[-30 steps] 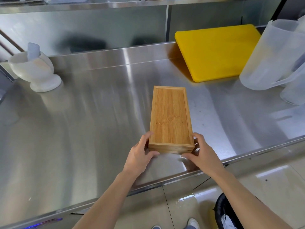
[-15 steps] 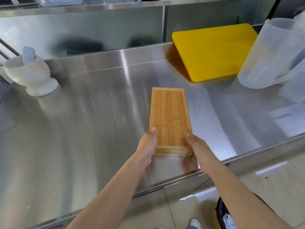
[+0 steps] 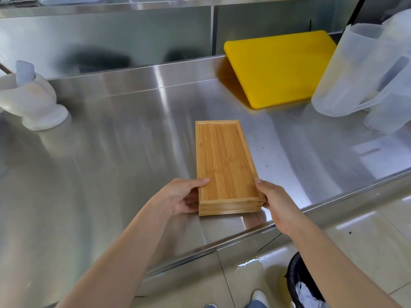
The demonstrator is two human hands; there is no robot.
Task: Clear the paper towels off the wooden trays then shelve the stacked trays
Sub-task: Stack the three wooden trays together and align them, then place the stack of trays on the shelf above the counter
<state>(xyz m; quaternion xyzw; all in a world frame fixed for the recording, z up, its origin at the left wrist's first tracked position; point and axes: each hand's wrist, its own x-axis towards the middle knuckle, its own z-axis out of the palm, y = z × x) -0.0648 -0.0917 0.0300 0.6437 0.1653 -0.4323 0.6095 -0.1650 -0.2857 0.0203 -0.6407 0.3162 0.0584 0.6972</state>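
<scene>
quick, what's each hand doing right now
Left hand: gripping the stacked trays at their near left side.
Right hand: gripping their near right side.

Both forearms are bare, with no sleeves, watch or rings visible; white shoes [image 3: 259,297] and blue trouser legs [image 3: 255,304] show below.

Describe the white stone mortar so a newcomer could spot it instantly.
Start at the steel counter and look to its far left corner against the backsplash. There stands a white footed mortar with a pale pestle sticking up from the bowl. It is the only rounded, opaque white piece; the jugs opposite are translucent.
</scene>
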